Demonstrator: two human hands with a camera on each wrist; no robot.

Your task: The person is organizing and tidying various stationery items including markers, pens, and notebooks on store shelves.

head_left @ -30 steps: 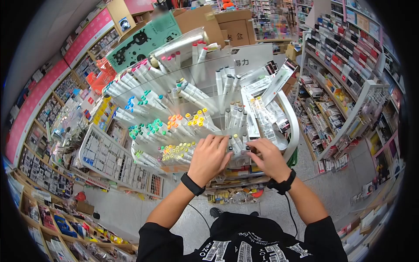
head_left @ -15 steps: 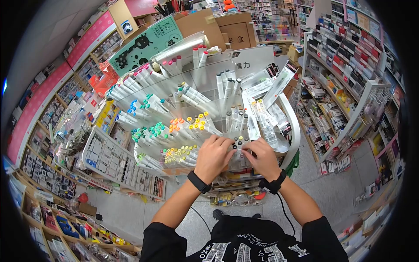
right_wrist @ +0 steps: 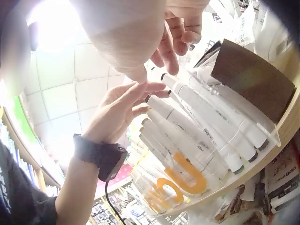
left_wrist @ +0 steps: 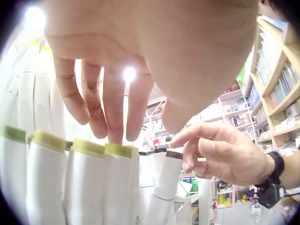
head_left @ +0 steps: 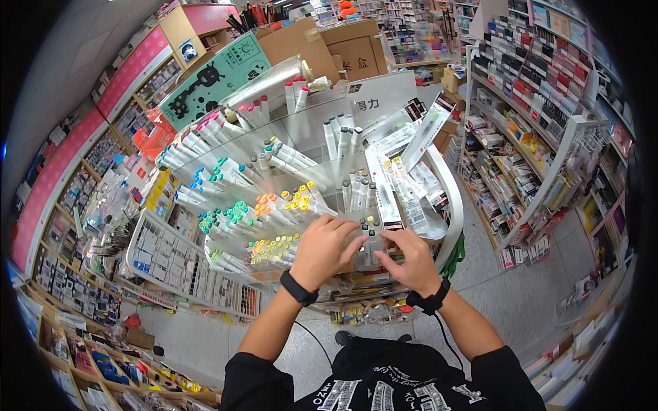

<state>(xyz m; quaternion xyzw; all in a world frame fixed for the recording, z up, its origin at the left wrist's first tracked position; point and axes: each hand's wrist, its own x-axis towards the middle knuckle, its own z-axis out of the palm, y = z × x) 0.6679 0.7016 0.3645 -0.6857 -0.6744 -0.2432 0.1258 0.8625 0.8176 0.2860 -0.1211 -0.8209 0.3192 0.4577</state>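
Markers with green, orange and yellow caps [head_left: 274, 205] fill the left side of the display rack [head_left: 456, 205]. My left hand [head_left: 321, 248] lies at the rack's front edge, fingers straight and spread, their tips touching the yellow-green capped markers [left_wrist: 101, 149]. Just right of it, a dark-capped marker [left_wrist: 168, 180] stands in the front row near the rack's middle. My right hand [head_left: 406, 264] pinches its cap between forefinger and thumb. Packaged pens [head_left: 404, 181] lean along the rack's right edge.
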